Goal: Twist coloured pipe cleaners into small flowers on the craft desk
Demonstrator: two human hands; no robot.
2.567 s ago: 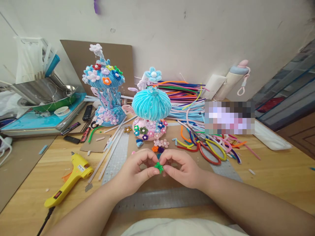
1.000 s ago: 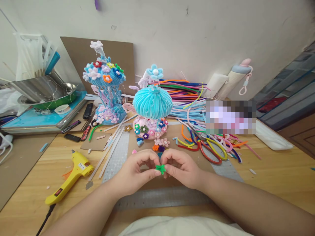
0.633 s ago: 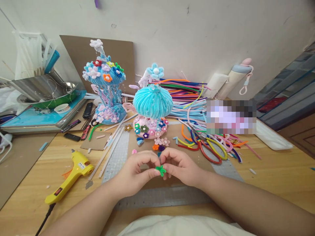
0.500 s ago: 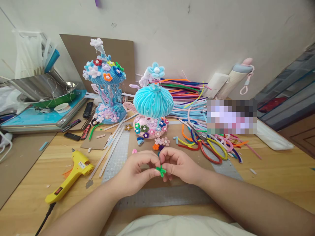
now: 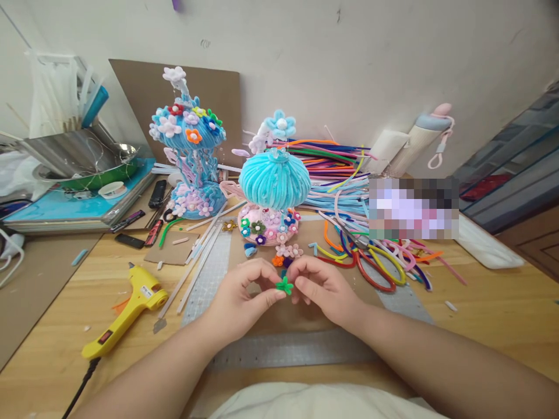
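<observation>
Pot (image 5: 65, 154): smooth bright steel, flared wall; seated in a green bowl (image 5: 100, 181).
Gun (image 5: 126, 313): hard yellow plastic, angular; laid on the wood table (image 5: 56, 285), nozzle directed toward the wall.
Blue tower (image 5: 174, 138): soft ribbed pile, dotted with rounded many-coloured petals; standing upright.
Sticks (image 5: 200, 268): slim, straight, pale, smooth; laid slantwise, partly over the gridded mat (image 5: 279, 352).
Left hand (image 5: 238, 294): closed in a thumb-and-finger pinch on the green flower (image 5: 285, 286); in definite contact, therefore judged the nearer hand.
Pink base (image 5: 252, 214): low and round, ringed with small fuzzy flowers; set behind both hands.
Turquoise cap (image 5: 275, 180): domed, plush, closely ribbed; raised above the pink base.
Green flower: fuzzy, with narrow petals spread outward; no marked long axis. Held above the brown card (image 5: 279, 326), between both hands, projecting right from the left fingertips toward the right ones.
Right hand (image 5: 327, 291): thumb and forefinger slightly parted just right of the green flower; touching or apart, cannot tell; anything held lower in the curled fingers, likewise.
Stems (image 5: 336, 187): long, flexible-looking, fuzzy; bundled beside the wall.
Scissors (image 5: 360, 240): metal blades, looped handles; lying among bent offcuts.
Bottle (image 5: 414, 142): cylindrical, pale, with a cord loop; tilted.
</observation>
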